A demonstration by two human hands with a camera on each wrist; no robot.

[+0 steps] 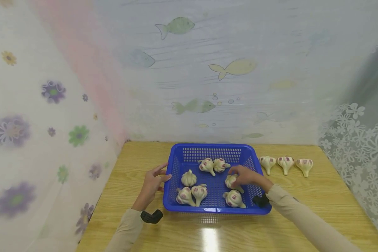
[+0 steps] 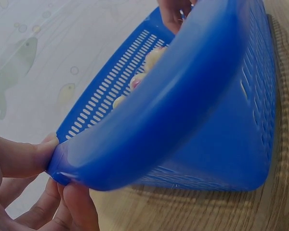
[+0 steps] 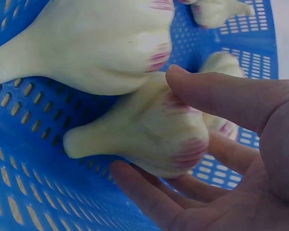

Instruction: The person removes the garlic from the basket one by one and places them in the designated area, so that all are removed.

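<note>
A blue plastic basket (image 1: 192, 209) with slotted walls stands on the table, holding several garlic bulbs. My left hand (image 1: 151, 183) pinches its left rim, the thumb above and the fingers curled below, as the left wrist view shows. Inside the basket's right part, my right hand (image 1: 244, 175) grips a garlic bulb (image 3: 144, 125), thumb on one side and fingers around the other. Close beside that one lies another garlic bulb (image 1: 234, 198), its stem towards the basket's near right corner. The hand partly covers the gripped bulb in the head view.
Three garlic bulbs (image 1: 285, 164) lie in a row on the wooden table (image 1: 305, 206), right of the basket. Within the basket, two bulbs (image 1: 207, 165) sit near the back wall and three (image 1: 189, 178) at the left. Printed sheets (image 1: 182, 80) hang behind and at both sides.
</note>
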